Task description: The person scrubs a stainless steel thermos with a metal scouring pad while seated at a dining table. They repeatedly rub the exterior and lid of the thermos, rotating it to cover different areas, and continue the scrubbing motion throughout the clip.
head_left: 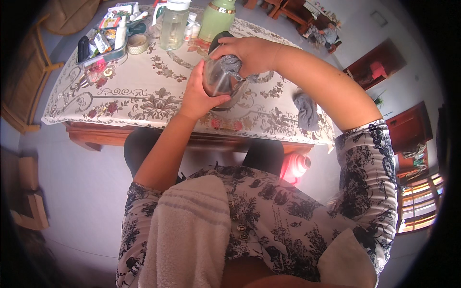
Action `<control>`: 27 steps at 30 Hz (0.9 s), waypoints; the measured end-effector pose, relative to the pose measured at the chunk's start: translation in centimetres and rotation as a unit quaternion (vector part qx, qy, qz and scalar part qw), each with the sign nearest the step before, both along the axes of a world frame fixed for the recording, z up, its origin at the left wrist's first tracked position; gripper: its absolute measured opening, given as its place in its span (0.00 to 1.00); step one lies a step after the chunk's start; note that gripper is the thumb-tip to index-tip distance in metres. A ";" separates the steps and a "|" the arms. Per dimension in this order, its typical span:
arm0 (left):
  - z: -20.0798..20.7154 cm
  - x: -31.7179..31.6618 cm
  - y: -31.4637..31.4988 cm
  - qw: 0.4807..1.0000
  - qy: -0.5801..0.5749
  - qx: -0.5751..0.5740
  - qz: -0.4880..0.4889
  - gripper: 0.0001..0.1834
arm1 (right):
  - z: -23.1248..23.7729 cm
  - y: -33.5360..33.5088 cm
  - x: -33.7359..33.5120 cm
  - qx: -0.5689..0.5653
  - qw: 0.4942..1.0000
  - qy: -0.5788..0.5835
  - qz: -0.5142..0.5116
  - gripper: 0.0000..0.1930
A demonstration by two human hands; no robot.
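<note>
Over the near middle of the table, my left hand (196,98) is wrapped round the side of a clear jug-like container (218,79) with a dark part at its far end. My right hand (252,52) grips a crumpled grey cloth (231,65) and presses it against the container's upper right side. The fingers of that hand reach over toward the dark end. The container appears tilted, and its base is partly hidden behind my left thumb. Another grey cloth (306,111) lies near the table's right edge.
A patterned tablecloth (129,93) covers the table. At the back stand a lidded clear pitcher (174,30) and a green thermos (216,21). A tray (103,58) of small items and a tape roll (138,44) are at left. A pink flask (296,165) stands below the front edge.
</note>
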State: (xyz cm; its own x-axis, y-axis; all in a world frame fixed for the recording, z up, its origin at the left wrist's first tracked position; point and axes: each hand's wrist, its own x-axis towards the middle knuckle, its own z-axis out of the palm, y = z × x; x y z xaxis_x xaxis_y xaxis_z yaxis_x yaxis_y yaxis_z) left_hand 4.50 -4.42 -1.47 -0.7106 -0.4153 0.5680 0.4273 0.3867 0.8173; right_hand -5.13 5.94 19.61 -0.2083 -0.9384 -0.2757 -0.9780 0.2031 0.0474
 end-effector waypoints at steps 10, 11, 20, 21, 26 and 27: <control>-0.1 -0.4 0.5 0.999 0.022 -0.043 0.025 0.63 | -1.8 0.2 -0.8 -0.031 0.999 0.002 0.023 0.38; 0.1 -0.4 0.3 0.999 0.021 -0.021 0.011 0.63 | -1.8 -0.2 -0.5 -0.029 0.999 0.042 0.019 0.39; -0.1 -0.5 0.3 1.000 -0.005 0.002 -0.020 0.62 | 0.0 -1.2 -1.2 0.042 0.999 -0.004 0.023 0.43; -0.1 -0.5 0.3 1.000 0.000 0.009 -0.024 0.62 | -0.3 -1.1 -1.4 0.025 0.999 0.000 0.033 0.43; -0.1 -0.6 0.3 1.000 0.013 -0.007 -0.021 0.62 | -0.8 -0.5 -1.0 0.001 1.000 0.010 0.020 0.44; 0.0 -0.4 0.4 1.000 0.011 -0.018 -0.011 0.62 | -0.8 -0.6 -1.1 0.001 1.000 0.009 0.021 0.44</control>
State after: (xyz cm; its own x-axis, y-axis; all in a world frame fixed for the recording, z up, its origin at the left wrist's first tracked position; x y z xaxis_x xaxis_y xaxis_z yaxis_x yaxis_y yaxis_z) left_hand 4.06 -4.02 -1.50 -0.7072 -0.3776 0.5977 0.4537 0.4060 0.7933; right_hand -6.23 5.39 18.79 -0.1727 -0.9458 -0.2751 -0.9848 0.1608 0.0655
